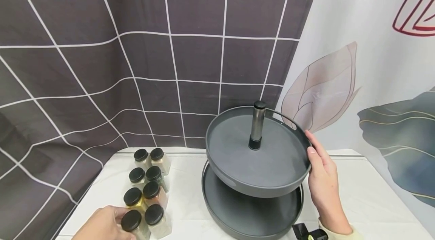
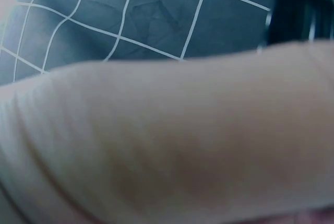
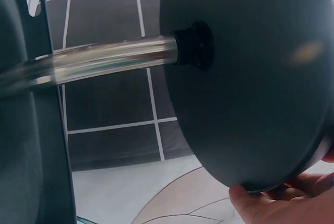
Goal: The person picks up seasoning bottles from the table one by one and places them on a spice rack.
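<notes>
A grey two-tier round tray stand (image 1: 234, 157) stands on the white surface, a metal post with a black cap (image 1: 258, 123) rising through its upper tier. My right hand (image 1: 324, 179) grips the right rim of that upper tier; in the right wrist view its fingertips (image 3: 241, 198) meet the edge of the tier's underside (image 3: 250, 88). At the lower left, my left hand (image 1: 105, 225) holds the nearest left spice jar (image 1: 131, 222), which has a black lid. Only forearm skin and backdrop fill most of the left wrist view.
Several other clear jars with black lids stand in two columns, among them a yellow-filled jar (image 1: 135, 199) and an orange-brown one (image 1: 155, 194). Behind the white table (image 1: 187, 194) hangs a dark grid-patterned cloth (image 1: 197, 59), with a white printed curtain (image 1: 340, 13) at right.
</notes>
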Demonstrator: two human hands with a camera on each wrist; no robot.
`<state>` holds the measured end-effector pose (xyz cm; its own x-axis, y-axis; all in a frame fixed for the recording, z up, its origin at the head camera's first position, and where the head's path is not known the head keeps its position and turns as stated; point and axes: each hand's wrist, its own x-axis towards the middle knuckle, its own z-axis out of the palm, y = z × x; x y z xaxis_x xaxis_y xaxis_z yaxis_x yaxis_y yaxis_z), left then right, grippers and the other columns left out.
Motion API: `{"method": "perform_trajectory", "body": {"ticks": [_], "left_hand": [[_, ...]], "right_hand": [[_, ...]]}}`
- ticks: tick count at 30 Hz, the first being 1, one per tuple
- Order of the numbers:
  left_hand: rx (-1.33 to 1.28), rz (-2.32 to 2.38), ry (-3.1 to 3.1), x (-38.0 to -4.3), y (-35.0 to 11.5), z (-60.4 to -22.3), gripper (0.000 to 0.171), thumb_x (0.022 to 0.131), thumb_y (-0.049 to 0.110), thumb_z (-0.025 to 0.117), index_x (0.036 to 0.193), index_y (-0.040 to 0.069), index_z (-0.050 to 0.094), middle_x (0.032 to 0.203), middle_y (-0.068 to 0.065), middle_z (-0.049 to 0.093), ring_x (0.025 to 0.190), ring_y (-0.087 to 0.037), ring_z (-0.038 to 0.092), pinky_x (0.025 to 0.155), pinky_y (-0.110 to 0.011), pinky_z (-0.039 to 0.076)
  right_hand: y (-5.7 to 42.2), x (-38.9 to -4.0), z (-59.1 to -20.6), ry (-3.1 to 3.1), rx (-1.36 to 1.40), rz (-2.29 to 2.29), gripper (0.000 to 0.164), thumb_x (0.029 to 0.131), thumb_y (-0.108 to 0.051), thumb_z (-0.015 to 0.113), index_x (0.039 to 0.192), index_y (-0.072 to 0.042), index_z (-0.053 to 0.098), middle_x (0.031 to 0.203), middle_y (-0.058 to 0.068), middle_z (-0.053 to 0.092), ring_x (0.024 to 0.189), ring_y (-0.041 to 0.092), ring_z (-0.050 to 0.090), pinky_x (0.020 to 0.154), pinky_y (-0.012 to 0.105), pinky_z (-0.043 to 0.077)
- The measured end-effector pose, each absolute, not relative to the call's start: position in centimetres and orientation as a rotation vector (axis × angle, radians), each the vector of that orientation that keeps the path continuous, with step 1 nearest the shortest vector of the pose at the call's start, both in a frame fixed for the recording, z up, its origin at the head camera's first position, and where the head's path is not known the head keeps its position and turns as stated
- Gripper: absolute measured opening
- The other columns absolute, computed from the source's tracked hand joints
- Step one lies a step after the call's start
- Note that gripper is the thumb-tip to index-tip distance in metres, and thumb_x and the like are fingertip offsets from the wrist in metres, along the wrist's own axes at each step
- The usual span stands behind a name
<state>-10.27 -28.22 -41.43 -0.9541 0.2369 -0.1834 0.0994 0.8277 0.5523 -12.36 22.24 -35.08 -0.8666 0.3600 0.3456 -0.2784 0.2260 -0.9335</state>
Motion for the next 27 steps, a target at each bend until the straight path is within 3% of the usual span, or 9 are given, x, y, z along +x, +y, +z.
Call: {"method": "perform_trajectory", "body": {"ticks": [4, 10, 18, 27], "left_hand": [[0.247, 0.835, 2.767, -10.1, -28.5, -41.3, 0.041, 0.067, 0.025, 0.092, 0.102, 0.012, 0.076, 0.087, 0.002, 0.076, 0.085, -0.017, 0.070, 0.073, -0.034, 0.058], [0.263, 0.856, 2.761, -9.7, -29.4, -41.1, 0.042, 0.071, 0.028, 0.090, 0.107, 0.013, 0.075, 0.090, 0.001, 0.076, 0.079, -0.008, 0.066, 0.067, -0.026, 0.054], [0.181, 0.859, 2.779, -9.4, -29.9, -40.4, 0.044, 0.074, 0.032, 0.089, 0.109, 0.011, 0.073, 0.099, -0.006, 0.076, 0.087, -0.025, 0.073, 0.072, -0.036, 0.060], [0.242, 0.757, 2.891, -9.1, -30.7, -39.8, 0.047, 0.078, 0.034, 0.086, 0.115, 0.010, 0.071, 0.100, 0.001, 0.076, 0.083, -0.011, 0.070, 0.071, -0.027, 0.057]], "right_hand": [[22.2, -12.3, -35.3, -1.929, -0.013, 1.799, 0.045, 0.110, -0.022, 0.041, 0.151, -0.006, 0.044, 0.158, 0.005, 0.040, 0.144, 0.009, 0.034, 0.110, 0.011, 0.034], [22.2, -12.3, -35.5, -1.843, 0.036, 1.886, 0.046, 0.109, -0.022, 0.043, 0.151, -0.003, 0.043, 0.158, 0.008, 0.038, 0.146, 0.013, 0.033, 0.112, 0.015, 0.035], [22.0, -12.3, -35.5, -1.805, 0.064, 1.916, 0.047, 0.109, -0.022, 0.043, 0.151, -0.001, 0.041, 0.158, 0.008, 0.038, 0.146, 0.014, 0.033, 0.112, 0.016, 0.035], [22.1, -12.3, -35.6, -1.800, 0.079, 1.899, 0.046, 0.109, -0.020, 0.043, 0.151, -0.001, 0.042, 0.156, 0.004, 0.042, 0.145, 0.012, 0.034, 0.113, 0.016, 0.034]]}}
